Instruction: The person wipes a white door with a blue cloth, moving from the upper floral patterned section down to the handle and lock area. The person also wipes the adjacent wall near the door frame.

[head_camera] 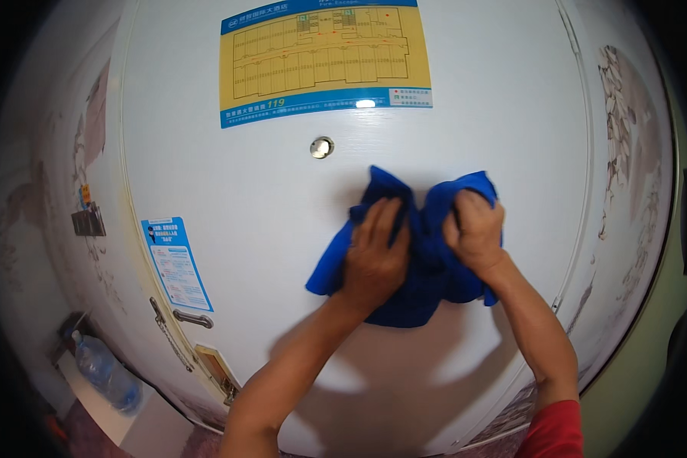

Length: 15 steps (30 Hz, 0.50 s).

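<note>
A blue cloth [406, 303] is bunched up in front of a white door [252, 183]. My left hand [378, 246] presses on its left part with the fingers bent into the folds. Higher on the right, my right hand [476, 229] grips a gathered portion of the same cloth in a closed fist. The cloth hangs down between and below both hands, and my fingertips are partly hidden in it. Above the hands, a round metal door viewer [322, 147] is set in the door.
A yellow and blue evacuation plan [326, 63] is fixed above the viewer. At lower left are a blue and white notice [177, 263], a door chain [172, 338], a swing-bar latch [193, 318] and the lock plate [217, 369]. A large plastic bottle [106, 372] lies on a white ledge [94, 409].
</note>
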Each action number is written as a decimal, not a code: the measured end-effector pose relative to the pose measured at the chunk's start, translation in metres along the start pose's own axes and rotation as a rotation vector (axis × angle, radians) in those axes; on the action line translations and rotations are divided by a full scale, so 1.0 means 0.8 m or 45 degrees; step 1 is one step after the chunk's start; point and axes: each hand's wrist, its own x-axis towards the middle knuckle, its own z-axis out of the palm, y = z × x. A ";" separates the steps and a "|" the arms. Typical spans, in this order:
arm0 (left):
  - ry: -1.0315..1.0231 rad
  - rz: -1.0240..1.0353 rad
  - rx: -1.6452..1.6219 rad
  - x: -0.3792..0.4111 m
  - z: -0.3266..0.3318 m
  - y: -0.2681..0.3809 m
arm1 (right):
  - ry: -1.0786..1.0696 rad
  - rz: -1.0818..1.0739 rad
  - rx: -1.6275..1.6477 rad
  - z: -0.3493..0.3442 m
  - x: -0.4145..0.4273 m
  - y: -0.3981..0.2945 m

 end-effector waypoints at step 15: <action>-0.120 0.235 -0.280 0.002 0.095 0.139 | 0.068 0.439 -0.270 -0.130 -0.174 0.174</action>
